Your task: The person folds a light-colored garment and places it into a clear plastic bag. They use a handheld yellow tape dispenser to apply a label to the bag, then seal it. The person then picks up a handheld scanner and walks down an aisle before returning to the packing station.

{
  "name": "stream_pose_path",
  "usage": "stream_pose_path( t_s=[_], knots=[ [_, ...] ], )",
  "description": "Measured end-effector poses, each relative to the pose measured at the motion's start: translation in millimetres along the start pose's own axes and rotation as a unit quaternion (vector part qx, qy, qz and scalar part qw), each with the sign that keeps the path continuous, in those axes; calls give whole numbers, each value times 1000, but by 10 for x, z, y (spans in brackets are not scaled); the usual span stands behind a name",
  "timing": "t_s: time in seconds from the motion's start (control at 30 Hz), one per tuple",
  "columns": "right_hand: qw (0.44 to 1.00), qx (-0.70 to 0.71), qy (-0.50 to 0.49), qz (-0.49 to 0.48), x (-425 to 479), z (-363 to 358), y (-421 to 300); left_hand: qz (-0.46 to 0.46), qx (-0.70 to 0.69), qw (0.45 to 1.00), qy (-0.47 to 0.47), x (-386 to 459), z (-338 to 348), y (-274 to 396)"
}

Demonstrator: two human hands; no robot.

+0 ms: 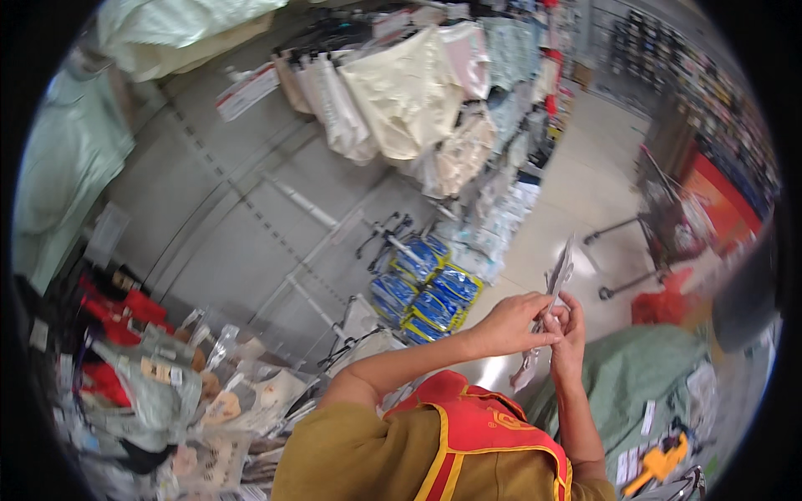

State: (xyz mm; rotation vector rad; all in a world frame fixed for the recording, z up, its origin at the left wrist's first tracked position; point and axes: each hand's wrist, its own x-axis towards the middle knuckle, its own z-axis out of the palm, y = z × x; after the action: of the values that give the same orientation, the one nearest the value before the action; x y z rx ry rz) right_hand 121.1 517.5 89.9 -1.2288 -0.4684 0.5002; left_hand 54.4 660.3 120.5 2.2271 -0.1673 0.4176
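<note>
Both of my hands are raised in front of my chest, close together, on a thin pale lilac garment (557, 275) that hangs between them, seen nearly edge-on. My left hand (517, 319) grips it from one side with thumb and fingers. From the other side, my right hand (566, 325) pinches it between thumb and fingers. The garment's lower end (525, 369) hangs below my hands, above the red apron (495, 419) with yellow edging. Exactly which fingertips press on the cloth is partly hidden.
Cream briefs (407, 94) hang on a grey wall rack above blue plastic packs (432, 294). Packaged garments (219, 401) fill the lower left. A shopping cart (667, 213) stands across the aisle. At lower right lie green fabric (633, 376) and a yellow plastic tool (661, 463).
</note>
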Motion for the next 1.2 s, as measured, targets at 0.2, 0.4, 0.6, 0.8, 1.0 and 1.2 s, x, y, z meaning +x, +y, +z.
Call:
stream_pose_path(
  t_s=[0.2, 0.4, 0.6, 0.8, 1.0, 1.2],
  knots=[
    [983, 35, -148, 100, 207, 213, 226, -112, -16, 992, 50, -379, -162, -222],
    [975, -72, -210, 23, 447, 464, 391, -223, -91, 968, 70, -990, -632, -318],
    [849, -292, -204, -391, 783, 1176, -107, -243, -172, 948, 109, -1595, -1354, -10],
    [809, -238, -363, -396, 992, 1821, -56, -246, -188, 936, 168, -2187, -1954, 246],
    [764, -199, -445, -424, 1245, 2555, -237, -261, -191, 922, 215, -2387, -2547, 519],
    [759, -128, -474, -427, 1663, 3202, -299, -271, -24, 891, 362, -2316, -2979, 725]
  ],
)
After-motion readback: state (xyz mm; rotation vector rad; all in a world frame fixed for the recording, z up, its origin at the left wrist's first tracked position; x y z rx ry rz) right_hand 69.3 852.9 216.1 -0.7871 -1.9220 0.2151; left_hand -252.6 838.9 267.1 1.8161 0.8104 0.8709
